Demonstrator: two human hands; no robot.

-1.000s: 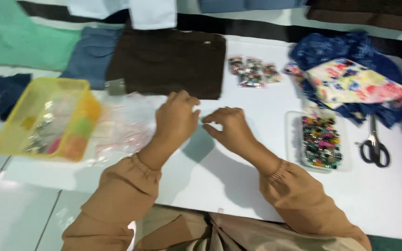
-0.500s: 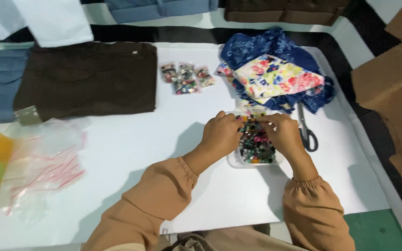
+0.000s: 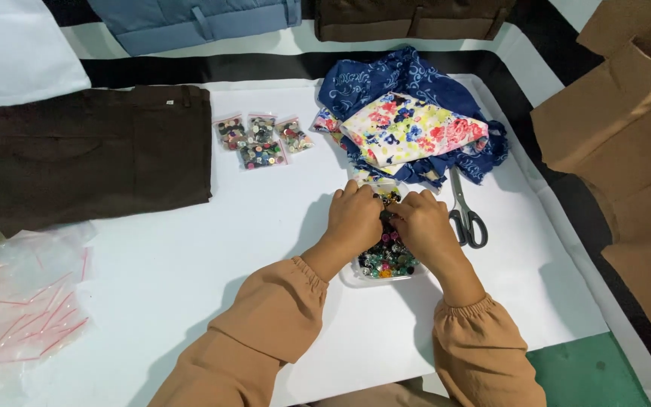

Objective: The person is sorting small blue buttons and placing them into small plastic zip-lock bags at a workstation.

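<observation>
Together, both hands (image 3: 389,218) dip into the clear button tray (image 3: 386,264).

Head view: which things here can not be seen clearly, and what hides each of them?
- Clear tray of beads: its middle lies under the left hand and right hand, both in it.
- What the fingertips pinch: too small to tell.
- Scissors: blade tips run under the floral cloth.
- Small bead bags: contents too small to tell apart.
- Plastic bags: cut by the left edge.
</observation>
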